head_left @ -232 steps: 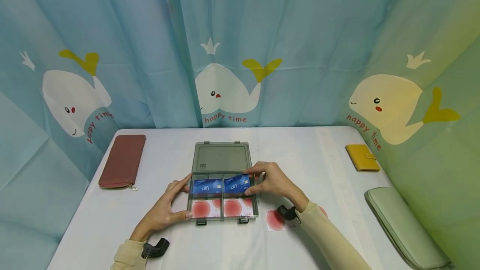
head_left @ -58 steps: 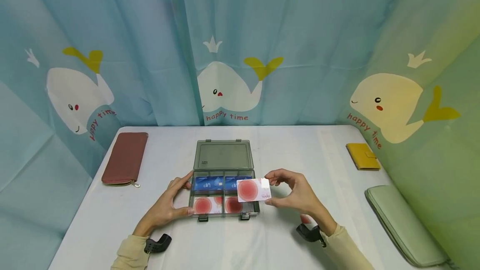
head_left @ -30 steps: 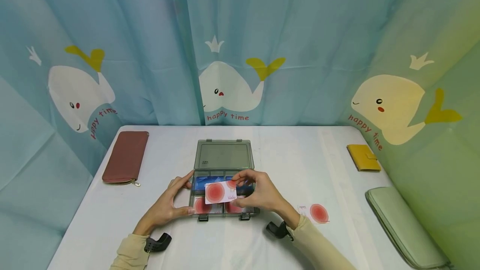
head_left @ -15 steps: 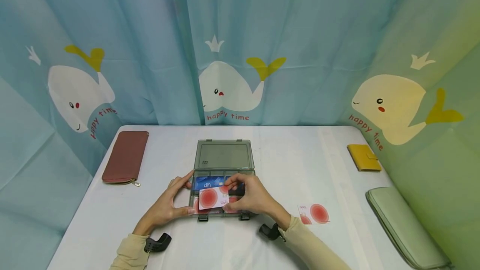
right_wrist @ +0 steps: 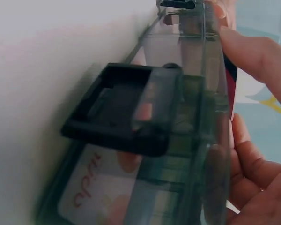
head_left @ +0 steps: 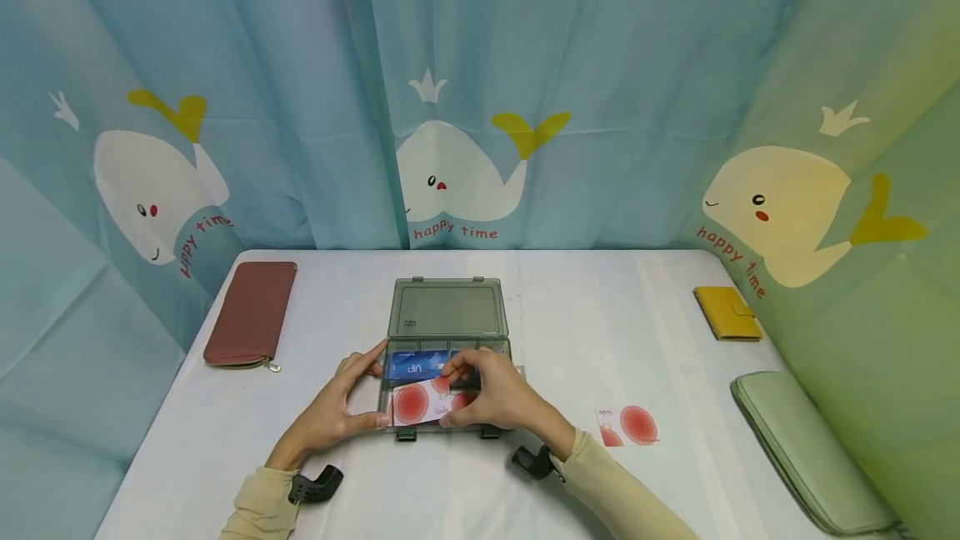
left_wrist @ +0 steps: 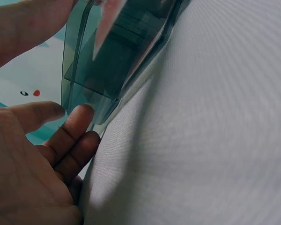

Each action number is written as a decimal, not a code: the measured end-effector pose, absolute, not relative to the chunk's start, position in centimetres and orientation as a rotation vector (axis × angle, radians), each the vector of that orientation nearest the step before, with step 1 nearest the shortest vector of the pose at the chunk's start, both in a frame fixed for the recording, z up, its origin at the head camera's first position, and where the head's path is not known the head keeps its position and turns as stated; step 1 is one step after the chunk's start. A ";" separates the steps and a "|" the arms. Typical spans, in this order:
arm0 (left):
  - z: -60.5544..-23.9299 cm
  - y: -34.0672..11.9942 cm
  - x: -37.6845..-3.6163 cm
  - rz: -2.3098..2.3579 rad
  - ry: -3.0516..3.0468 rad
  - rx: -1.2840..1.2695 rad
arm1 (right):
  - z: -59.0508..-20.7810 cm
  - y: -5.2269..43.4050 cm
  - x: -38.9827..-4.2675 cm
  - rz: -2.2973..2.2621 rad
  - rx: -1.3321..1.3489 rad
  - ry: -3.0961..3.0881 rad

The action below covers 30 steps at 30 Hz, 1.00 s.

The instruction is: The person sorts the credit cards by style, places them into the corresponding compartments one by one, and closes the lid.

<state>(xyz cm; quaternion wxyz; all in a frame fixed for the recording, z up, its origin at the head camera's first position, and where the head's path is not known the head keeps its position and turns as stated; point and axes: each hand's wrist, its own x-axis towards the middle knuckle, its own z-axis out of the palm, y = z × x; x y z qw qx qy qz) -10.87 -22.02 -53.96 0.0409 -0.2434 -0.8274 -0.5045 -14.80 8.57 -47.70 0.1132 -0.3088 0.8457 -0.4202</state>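
Observation:
A smoky clear compartment box (head_left: 448, 311) lies with its lid thrown back on the white table (head_left: 570, 323). My left hand (head_left: 367, 390) steadies the box's left wall, index finger at the far corner and thumb at the near corner; in the left wrist view its fingertips (left_wrist: 79, 115) touch the box corner (left_wrist: 107, 70). My right hand (head_left: 468, 394) pinches a white card with a red disc (head_left: 414, 403), tilted over the near left compartment. Blue VIP cards (head_left: 411, 367) fill the far compartments. More red-disc cards (right_wrist: 98, 197) lie in the box behind its black latch (right_wrist: 126, 110).
Two more red-disc cards (head_left: 628, 425) lie overlapped on the table right of my right forearm. A dark red long wallet (head_left: 251, 313) sits far left, a yellow wallet (head_left: 726, 313) far right, a pale green pouch (head_left: 810, 448) at the right edge. Whale-print curtains close the back.
My right hand carried the red-disc card from the box's right side leftward and down to the near left compartment. Earlier it was at the blue cards. The left hand stayed put.

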 end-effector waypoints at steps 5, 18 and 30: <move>-53.8 -21.9 -11.0 -1.534 -2.528 -0.760 | -47.4 8.3 -14.9 -1.164 -0.932 2.519; -53.8 -22.0 -11.2 -1.556 -2.523 -0.771 | -47.2 8.4 -15.0 -1.064 -0.975 2.541; -54.0 -21.9 -10.8 -1.558 -2.519 -0.757 | -47.2 13.1 -15.2 -1.331 -1.048 2.457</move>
